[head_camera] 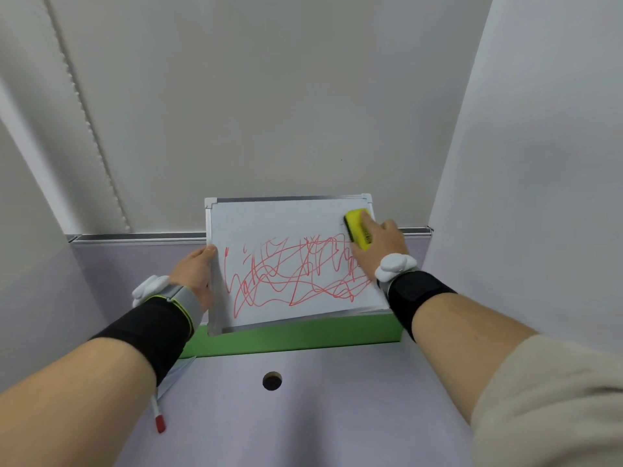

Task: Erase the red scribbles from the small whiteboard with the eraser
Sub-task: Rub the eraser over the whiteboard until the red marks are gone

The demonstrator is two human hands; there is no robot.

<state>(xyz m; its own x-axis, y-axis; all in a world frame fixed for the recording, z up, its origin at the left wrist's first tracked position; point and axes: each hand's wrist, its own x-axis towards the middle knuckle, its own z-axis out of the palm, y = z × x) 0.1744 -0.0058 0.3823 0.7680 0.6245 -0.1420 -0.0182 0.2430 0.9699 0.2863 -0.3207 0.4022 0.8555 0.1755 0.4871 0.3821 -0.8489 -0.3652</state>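
Observation:
The small whiteboard (276,224) with a grey frame is propped up, tilted, with its lower edge over a green box. Red scribbles (290,274) fill its lower two thirds; the top strip is white. My left hand (197,274) grips the board's left edge. My right hand (377,246) presses a yellow eraser (357,227) with a black underside flat against the board's upper right corner, just above the right end of the scribbles. Both wrists wear black bands with white pieces.
A green box (296,335) sits under the board on a pale purple desk (320,416). A round cable hole (271,380) lies in the desk's middle. A marker with a red cap (159,417) and a sheet of paper (175,375) lie at left. White walls close in behind and right.

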